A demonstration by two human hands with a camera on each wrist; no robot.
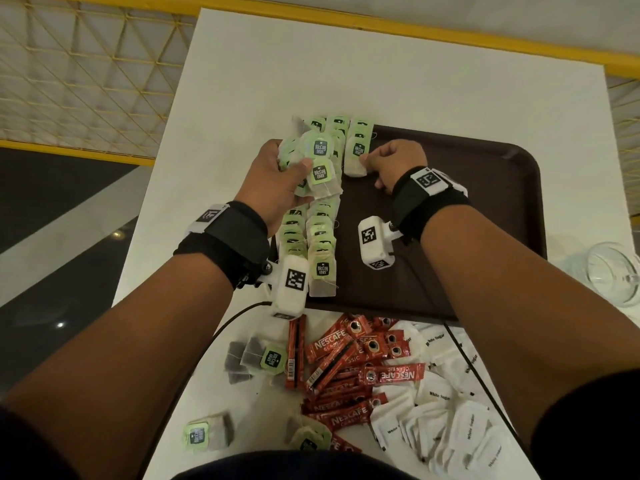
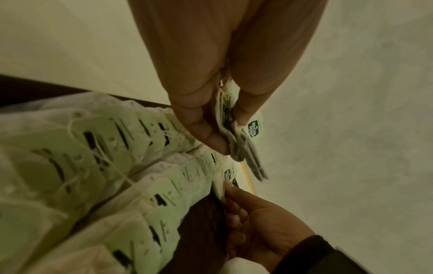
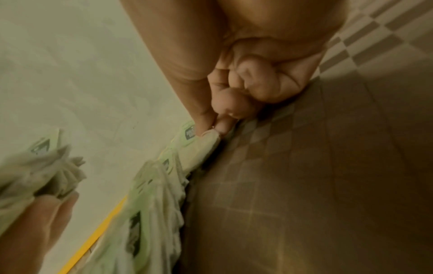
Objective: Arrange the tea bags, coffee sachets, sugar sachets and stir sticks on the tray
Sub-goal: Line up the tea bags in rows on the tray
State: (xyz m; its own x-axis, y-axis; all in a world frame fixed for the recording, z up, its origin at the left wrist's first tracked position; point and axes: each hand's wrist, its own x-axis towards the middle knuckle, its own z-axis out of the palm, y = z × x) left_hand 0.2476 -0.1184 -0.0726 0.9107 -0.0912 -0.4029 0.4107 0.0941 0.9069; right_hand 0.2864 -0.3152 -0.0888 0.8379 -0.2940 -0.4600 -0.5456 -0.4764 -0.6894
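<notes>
my left hand [image 1: 277, 181] grips spare tea bags [image 1: 317, 161]; my right hand [image 1: 391, 164] pinches one tea bag [image 1: 356, 157] at the row's 12 o'clock end, keeping it aligned.

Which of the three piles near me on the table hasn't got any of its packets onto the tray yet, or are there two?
Two: the red coffee sachets and the white sugar sachets. Only tea bags lie in rows on the brown tray.

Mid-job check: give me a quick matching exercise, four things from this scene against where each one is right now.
Things:
1. Bunch of green-tagged tea bags
2. Red Nescafe coffee sachets
3. White paper sugar sachets
4. Clear glass

Places:
A. Table, right of tray
B. Table, near-right pile
C. Left hand
D. Table, below dark brown plastic tray

Pairs: 1-C, 2-D, 3-B, 4-A
</notes>
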